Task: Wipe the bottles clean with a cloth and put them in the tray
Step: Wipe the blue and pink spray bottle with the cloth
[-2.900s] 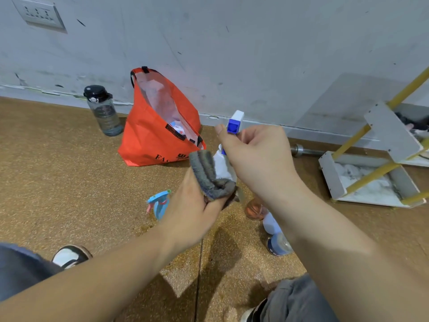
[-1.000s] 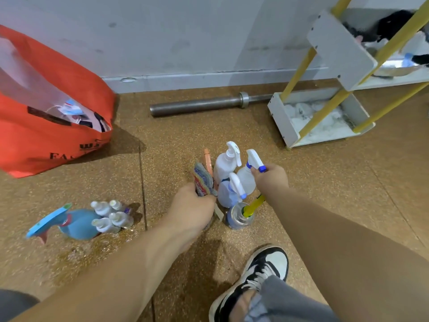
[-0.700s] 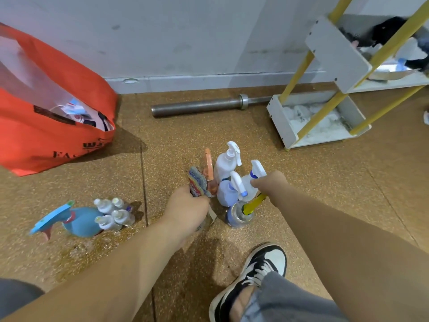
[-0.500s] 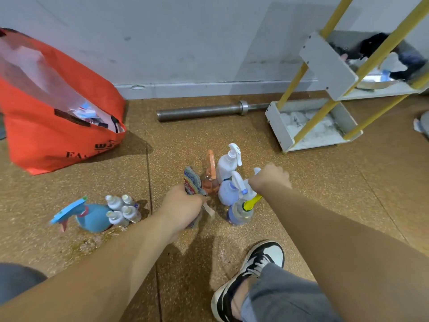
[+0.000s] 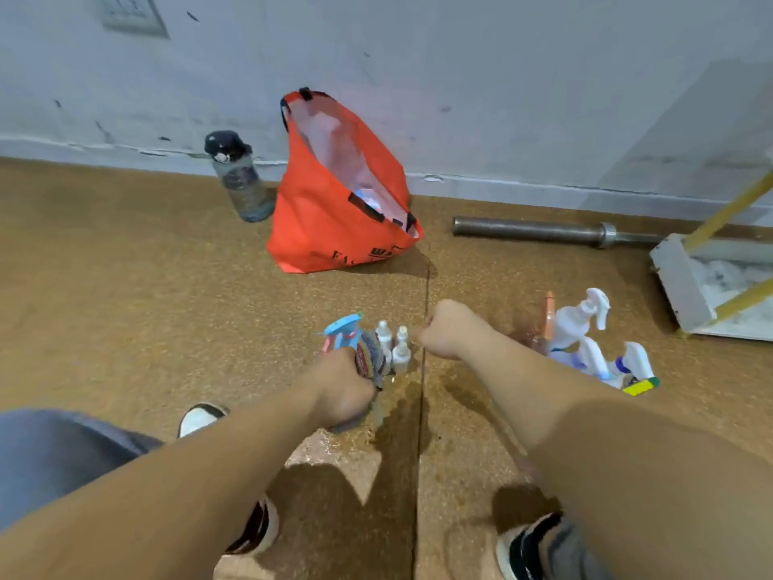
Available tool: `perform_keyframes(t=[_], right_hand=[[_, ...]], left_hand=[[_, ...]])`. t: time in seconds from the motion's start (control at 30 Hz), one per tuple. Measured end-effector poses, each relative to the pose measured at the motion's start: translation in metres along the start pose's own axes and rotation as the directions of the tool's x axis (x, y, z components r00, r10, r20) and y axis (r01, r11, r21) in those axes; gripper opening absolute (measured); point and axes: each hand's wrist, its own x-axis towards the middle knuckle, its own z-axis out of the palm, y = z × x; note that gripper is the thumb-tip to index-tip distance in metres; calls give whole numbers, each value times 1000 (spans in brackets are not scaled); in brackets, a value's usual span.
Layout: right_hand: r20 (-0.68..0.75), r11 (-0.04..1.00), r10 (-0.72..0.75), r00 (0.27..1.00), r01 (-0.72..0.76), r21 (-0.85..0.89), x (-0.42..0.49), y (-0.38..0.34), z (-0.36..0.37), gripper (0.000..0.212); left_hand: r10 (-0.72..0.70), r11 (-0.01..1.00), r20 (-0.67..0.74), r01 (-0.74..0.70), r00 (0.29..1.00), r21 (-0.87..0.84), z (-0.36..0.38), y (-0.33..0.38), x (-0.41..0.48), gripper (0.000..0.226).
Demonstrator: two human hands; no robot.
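Cork-brown floor [image 5: 125, 307] runs up to a scuffed grey wall [image 5: 502, 77], with a socket [image 5: 129, 12] high at the far left. At the near left are a grey trouser leg [image 5: 62, 454] and the white toe of a shoe [image 5: 200, 414]. A clear flask [image 5: 238, 177] with a black cap stands by the wall, just left of an open orange bag [image 5: 330, 211].

Near the middle a blue sprayer [image 5: 343, 330] lies on the floor. The left hand [image 5: 339, 387] is low over the floor just near of it, fingers clenched round a striped cloth [image 5: 370, 357] that sticks up from the fist. Three small white bottles [image 5: 393, 345] stand in a tight group just right of the cloth, partly hidden by it. The right hand [image 5: 449, 330] is just right of them, curled into a fist with knuckles up; nothing shows in it, and its thumb tip is close to the bottles, though I cannot tell if it touches.

A steel bar [image 5: 543, 232] lies along the foot of the wall. Right of the right forearm stands a cluster of white sprayers [image 5: 581, 324] with an orange one [image 5: 548, 316] at its far left, all on the floor. A white tray [image 5: 677, 286] crossed by yellow rods [image 5: 732, 207] sits at the far right, near the cluster but apart from it.
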Motion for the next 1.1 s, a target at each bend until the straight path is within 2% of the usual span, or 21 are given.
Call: perform_keyframes(t=[0.07,0.17,0.27,0.37,0.43,0.5,0.57,0.67,0.8,0.97,1.1], right_hand=[[70,998,-63,996,64,-12,10,-24,18,37],[105,990,-121,987,113,84,24,-41,39,34],[139,929,-94,986,36,368,41,-43,60,22],[183,794,-4,983,-108,599,55,-45,81,16],[205,725,16,979,-152,671,62,-50,90,14],[223,706,5,975,-162,690,68,-54,96,16],[252,706,-4,968,-176,686,73,-59,97,20],[296,701,9,955,-217,680,82,-66,94,23],[325,654,19,945,-257,711,90,-69,92,25],[300,707,61,952,-253,660,85,-58,91,22],[215,775,-6,977,-131,618,74,-51,81,18]], left_hand=[[-99,994,-26,97,995,-57,-23,-23,2,8],[-200,980,-193,198,961,-28,-46,-45,17,13],[-215,974,-283,225,935,3,-54,-55,38,15],[-211,977,-375,205,903,-57,-59,-59,66,10],[-186,982,-397,171,899,-74,-61,-59,86,30],[-162,987,-330,146,930,-71,-59,-58,106,43],[-154,988,-275,145,949,-53,-53,-59,124,33],[-140,990,-301,139,943,-26,-42,-63,143,23],[-106,994,-353,109,929,-11,-34,-68,155,21],[-53,997,-376,28,925,-72,-36,-65,150,9],[-36,977,-281,-26,959,-212,-61,-45,120,28]])
